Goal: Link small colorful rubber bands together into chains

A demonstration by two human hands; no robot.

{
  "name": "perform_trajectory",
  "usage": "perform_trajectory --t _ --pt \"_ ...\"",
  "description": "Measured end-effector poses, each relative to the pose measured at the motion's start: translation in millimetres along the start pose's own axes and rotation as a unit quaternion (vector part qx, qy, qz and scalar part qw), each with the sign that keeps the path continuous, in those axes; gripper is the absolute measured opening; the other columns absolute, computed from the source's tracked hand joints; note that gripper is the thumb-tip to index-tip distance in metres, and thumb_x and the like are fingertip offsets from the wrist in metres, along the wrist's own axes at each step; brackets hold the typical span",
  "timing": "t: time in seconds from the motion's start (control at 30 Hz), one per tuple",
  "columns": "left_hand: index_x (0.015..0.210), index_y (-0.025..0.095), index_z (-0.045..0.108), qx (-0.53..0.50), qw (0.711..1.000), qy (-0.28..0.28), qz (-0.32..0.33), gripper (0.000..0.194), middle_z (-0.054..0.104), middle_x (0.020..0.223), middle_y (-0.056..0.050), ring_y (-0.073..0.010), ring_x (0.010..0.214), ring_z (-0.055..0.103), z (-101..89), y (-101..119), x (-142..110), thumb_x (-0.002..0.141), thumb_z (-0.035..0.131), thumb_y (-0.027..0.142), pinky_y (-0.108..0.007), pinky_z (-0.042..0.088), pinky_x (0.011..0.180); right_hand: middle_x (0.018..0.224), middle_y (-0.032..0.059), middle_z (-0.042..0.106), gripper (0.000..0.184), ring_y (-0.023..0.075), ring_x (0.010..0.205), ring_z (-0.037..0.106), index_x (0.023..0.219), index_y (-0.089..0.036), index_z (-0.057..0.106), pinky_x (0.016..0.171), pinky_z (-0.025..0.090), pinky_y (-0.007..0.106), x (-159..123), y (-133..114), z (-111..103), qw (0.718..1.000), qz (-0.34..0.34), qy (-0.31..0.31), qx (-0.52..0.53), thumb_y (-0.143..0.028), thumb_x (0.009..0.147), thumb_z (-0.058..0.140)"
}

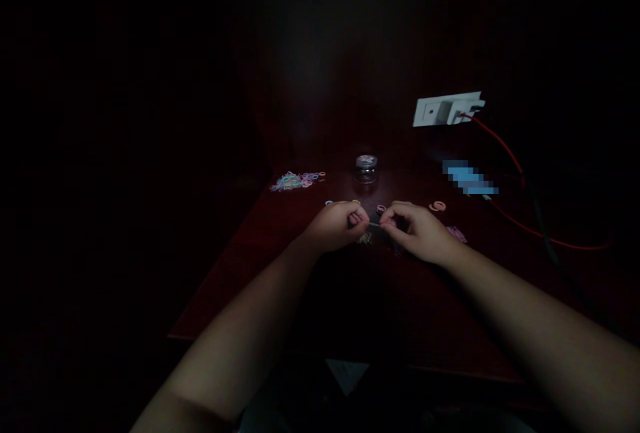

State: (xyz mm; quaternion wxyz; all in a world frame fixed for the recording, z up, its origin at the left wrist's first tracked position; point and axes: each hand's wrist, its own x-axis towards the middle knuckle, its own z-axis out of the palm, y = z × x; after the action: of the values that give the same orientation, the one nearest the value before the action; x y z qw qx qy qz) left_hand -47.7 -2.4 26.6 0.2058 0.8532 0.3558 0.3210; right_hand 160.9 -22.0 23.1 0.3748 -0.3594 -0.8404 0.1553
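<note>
My left hand (pixel 343 225) and my right hand (pixel 414 227) meet over the middle of the table, both closed in a pinch. Stretched between their fingertips is a thin, pale elastic hair tie (pixel 374 224). Just beneath the left fingers lies a small group of yellowish hair ties (pixel 365 238). A pink hair tie (pixel 381 209) sits behind the fingertips, and a blue hair tie (pixel 329 203) is behind my left hand. Pink-purple hair ties (pixel 457 233) lie beside my right wrist, with orange hair ties (pixel 439 206) farther back.
A mixed pile of coloured hair ties (pixel 295 181) lies at the table's back left. A clear lidded jar (pixel 366 170) stands at the back middle. On the right are a pixelated blue object (pixel 469 177), a red cable (pixel 500 141) and a white wall socket (pixel 430 111). The room is dark.
</note>
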Motion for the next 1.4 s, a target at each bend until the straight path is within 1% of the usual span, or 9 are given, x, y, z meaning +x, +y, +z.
perform_trajectory --t 0.13,0.27,0.53,0.67,0.93,1.07,1.23,1.3,1.4 --pt "0.082 0.015 0.066 0.010 1.000 -0.004 -0.005 0.010 0.067 0.078 -0.002 -0.0098 0.067 0.059 -3.6 -5.3 -0.5 0.078 0.057 0.018 -0.021 0.047 0.063 0.072 0.0035 0.060 0.008 0.0150 0.067 0.054 0.080 -0.017 0.061 0.063 0.043 0.028 -0.7 2.4 0.2 1.000 0.011 0.015 0.002 -0.022 0.082 0.055" --pt "0.084 0.015 0.067 0.019 0.999 -0.040 -0.018 0.012 0.068 0.080 -0.003 -0.0110 0.070 0.060 -6.5 -12.7 0.0 0.080 0.058 0.020 -0.022 0.047 0.067 0.073 0.0032 0.060 0.009 0.0147 0.067 0.054 0.079 -0.017 0.061 0.064 0.043 0.028 -1.4 5.7 0.8 1.000 0.012 0.019 -0.005 -0.022 0.083 0.055" --pt "0.088 0.020 0.070 0.069 0.991 -0.095 0.060 0.013 0.070 0.088 -0.002 -0.0135 0.083 0.062 -8.3 -21.5 2.7 0.083 0.058 0.020 -0.026 0.045 0.080 0.074 0.0036 0.060 0.010 0.0145 0.067 0.054 0.080 -0.016 0.061 0.062 0.042 0.027 -0.5 5.8 2.7 1.000 0.021 0.018 -0.002 -0.023 0.083 0.054" --pt "0.089 0.021 0.072 0.076 0.990 -0.110 0.052 0.014 0.070 0.091 -0.003 -0.0148 0.088 0.062 -4.7 -25.0 5.3 0.083 0.060 0.019 -0.028 0.045 0.085 0.073 0.0030 0.059 0.011 0.0144 0.067 0.054 0.081 -0.017 0.061 0.063 0.042 0.027 -0.2 6.2 3.1 1.000 0.019 0.020 -0.003 -0.024 0.084 0.053" --pt "0.097 0.022 0.072 0.118 0.991 -0.050 0.048 0.020 0.070 0.097 -0.003 -0.0167 0.093 0.062 -3.2 -25.1 7.4 0.084 0.057 0.019 -0.029 0.046 0.088 0.078 0.0045 0.063 0.012 0.0161 0.072 0.056 0.082 -0.017 0.061 0.068 0.043 0.028 0.1 7.7 1.9 0.999 0.023 0.021 -0.025 -0.022 0.086 0.050" --pt "0.097 0.021 0.071 0.157 0.987 0.025 -0.017 0.022 0.069 0.101 -0.005 -0.0182 0.095 0.062 -13.1 -32.5 4.7 0.085 0.053 0.020 -0.030 0.046 0.090 0.082 0.0052 0.064 0.011 0.0173 0.076 0.057 0.084 -0.017 0.061 0.071 0.043 0.030 0.0 10.6 2.6 0.999 0.017 0.009 -0.026 -0.020 0.086 0.050" --pt "0.101 0.020 0.069 0.190 0.954 0.100 -0.211 0.024 0.072 0.097 -0.006 -0.0203 0.087 0.065 -37.0 -64.0 0.7 0.086 0.051 0.026 -0.030 0.049 0.081 0.080 0.0045 0.062 0.011 0.0168 0.076 0.056 0.083 -0.018 0.060 0.071 0.042 0.029 0.4 7.2 1.5 1.000 0.008 -0.002 -0.025 -0.018 0.086 0.050" --pt "0.099 0.020 0.068 0.218 0.935 0.106 -0.258 0.023 0.072 0.096 -0.006 -0.0211 0.086 0.066 -46.4 -77.8 4.9 0.085 0.052 0.027 -0.031 0.050 0.081 0.080 0.0043 0.061 0.011 0.0166 0.076 0.055 0.082 -0.018 0.059 0.071 0.042 0.029 0.7 4.8 0.6 1.000 0.008 -0.001 -0.027 -0.017 0.086 0.050" --pt "0.099 0.021 0.069 0.281 0.919 0.076 -0.266 0.024 0.072 0.100 -0.007 -0.0230 0.090 0.065 -55.8 -94.7 23.2 0.084 0.052 0.029 -0.032 0.049 0.083 0.079 0.0040 0.060 0.011 0.0159 0.075 0.054 0.082 -0.018 0.059 0.069 0.041 0.029 1.1 3.5 -0.4 0.999 0.009 -0.010 -0.031 -0.017 0.087 0.049"
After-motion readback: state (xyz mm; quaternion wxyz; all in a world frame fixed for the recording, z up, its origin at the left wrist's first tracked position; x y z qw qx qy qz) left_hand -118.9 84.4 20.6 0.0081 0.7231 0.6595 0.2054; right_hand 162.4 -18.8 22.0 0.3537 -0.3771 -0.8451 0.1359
